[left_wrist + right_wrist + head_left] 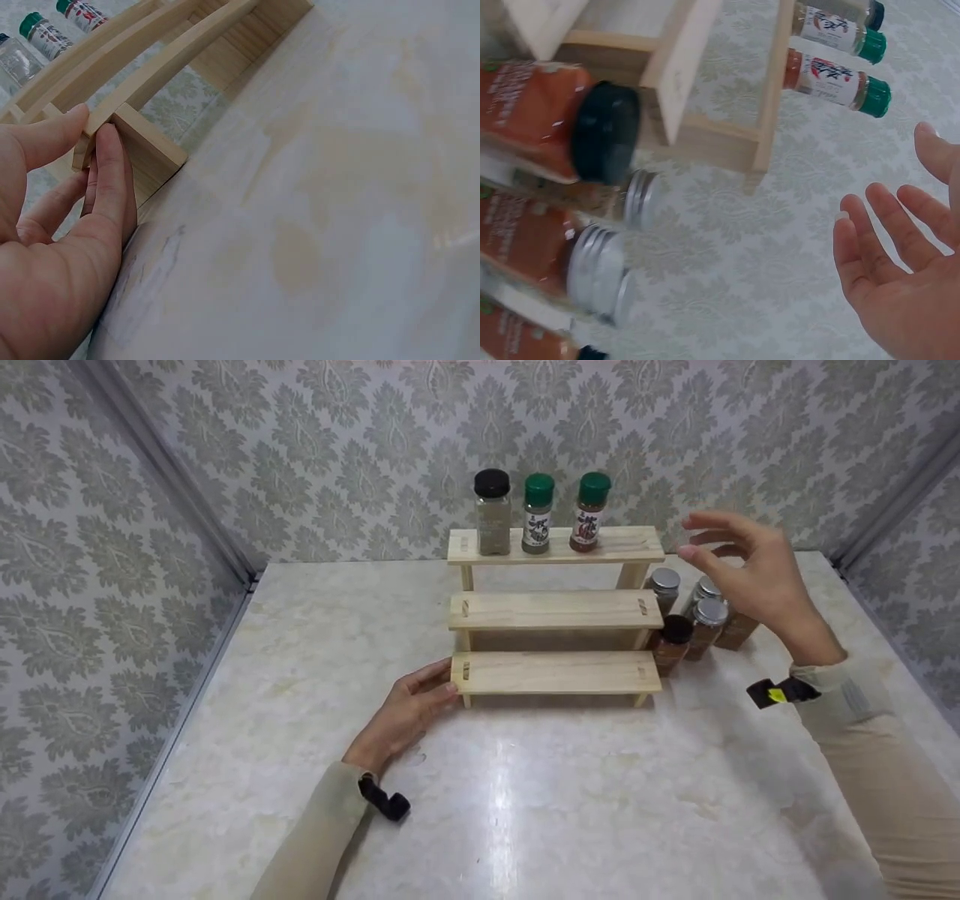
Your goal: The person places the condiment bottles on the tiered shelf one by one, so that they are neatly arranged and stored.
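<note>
Now left hand [409, 712] touching rack [555, 673]; right hand [750, 570] empty — above jars [694, 619].

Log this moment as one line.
left hand touches rack bottom step | right hand open above table jars | three jars on top step

Before me a pale marble table [525, 810] meets grey damask wallpaper [337, 450]. Three bottles stand in a row near the back wall: a black-capped jar [492, 514], then two green-capped shakers [538, 514] [590, 512] to its right.
</note>
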Available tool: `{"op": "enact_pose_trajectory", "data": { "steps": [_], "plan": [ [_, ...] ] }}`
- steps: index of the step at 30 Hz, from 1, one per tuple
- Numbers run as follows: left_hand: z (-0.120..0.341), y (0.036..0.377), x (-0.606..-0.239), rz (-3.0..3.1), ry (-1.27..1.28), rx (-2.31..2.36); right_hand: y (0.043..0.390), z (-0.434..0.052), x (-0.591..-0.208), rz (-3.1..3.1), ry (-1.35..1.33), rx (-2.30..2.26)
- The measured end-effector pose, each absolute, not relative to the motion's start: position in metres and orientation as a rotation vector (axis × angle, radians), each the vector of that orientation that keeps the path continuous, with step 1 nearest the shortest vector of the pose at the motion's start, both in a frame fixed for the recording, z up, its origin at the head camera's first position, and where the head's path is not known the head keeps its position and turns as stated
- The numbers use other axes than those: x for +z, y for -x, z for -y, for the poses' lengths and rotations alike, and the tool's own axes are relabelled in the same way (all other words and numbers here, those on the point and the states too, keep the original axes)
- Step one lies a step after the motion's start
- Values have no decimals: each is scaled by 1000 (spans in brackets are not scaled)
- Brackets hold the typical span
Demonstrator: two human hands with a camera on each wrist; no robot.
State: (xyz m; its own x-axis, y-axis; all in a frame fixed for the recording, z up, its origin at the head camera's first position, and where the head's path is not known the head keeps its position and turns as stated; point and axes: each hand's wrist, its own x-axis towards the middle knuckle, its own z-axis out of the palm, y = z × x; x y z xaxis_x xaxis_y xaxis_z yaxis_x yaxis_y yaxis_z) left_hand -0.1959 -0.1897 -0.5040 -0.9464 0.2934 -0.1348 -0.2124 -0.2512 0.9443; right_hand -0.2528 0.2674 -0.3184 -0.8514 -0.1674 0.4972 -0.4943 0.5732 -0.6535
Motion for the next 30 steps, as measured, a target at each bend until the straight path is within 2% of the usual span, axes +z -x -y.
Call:
{"op": "enact_pose_trajectory", "data": {
  "steps": [14, 30],
  "plan": [
    [190, 196, -503, -1679, -103, 2258, 233, -297, -387, 2505, -587, 1175],
    [191, 195, -503, -1647, -106, 2274, 228, -297, -424, 2580, -567, 1203]
  ]
}}
